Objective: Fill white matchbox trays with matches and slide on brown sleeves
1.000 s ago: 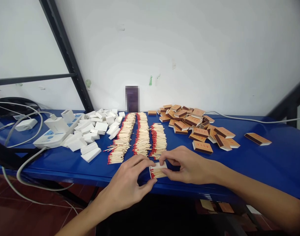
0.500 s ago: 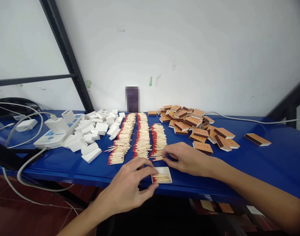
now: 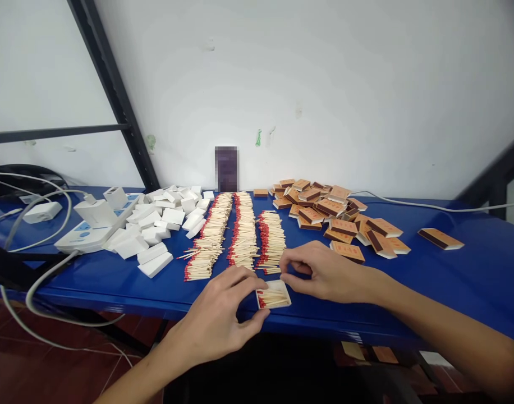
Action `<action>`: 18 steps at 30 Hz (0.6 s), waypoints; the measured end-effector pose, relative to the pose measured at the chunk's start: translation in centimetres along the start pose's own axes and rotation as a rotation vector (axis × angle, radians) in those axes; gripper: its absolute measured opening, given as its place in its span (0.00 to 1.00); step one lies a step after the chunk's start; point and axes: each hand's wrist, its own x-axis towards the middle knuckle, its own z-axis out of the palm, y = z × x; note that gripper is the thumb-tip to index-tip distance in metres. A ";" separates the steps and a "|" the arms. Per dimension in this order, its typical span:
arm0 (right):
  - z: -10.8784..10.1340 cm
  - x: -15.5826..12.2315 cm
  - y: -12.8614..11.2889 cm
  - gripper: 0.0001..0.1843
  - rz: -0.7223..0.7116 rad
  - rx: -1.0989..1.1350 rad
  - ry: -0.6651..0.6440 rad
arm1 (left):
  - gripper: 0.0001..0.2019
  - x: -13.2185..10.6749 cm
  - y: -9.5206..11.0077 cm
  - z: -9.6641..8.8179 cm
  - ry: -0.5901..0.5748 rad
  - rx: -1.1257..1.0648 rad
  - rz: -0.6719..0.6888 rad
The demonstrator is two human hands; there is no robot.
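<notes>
At the desk's six-o'clock edge, my left hand grips the matchbox tray, matches inside; at its two o'clock, my right hand's fingertips curl close, pinching anything? Can't tell.

The left hand and right hand are bare, with long, slim fingers. The left forearm and right forearm are bare too, slender, each broadening from a narrow wrist.
</notes>
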 end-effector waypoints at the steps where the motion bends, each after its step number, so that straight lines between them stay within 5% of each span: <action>1: 0.0 0.1 0.1 0.07 0.013 -0.034 0.016 | 0.09 0.0 0.0 0.0 -0.001 -0.002 0.015; 18: 0.4 0.4 1.0 0.05 0.021 -0.130 -0.049 | 0.12 -0.2 0.1 -0.3 -0.006 -0.097 0.027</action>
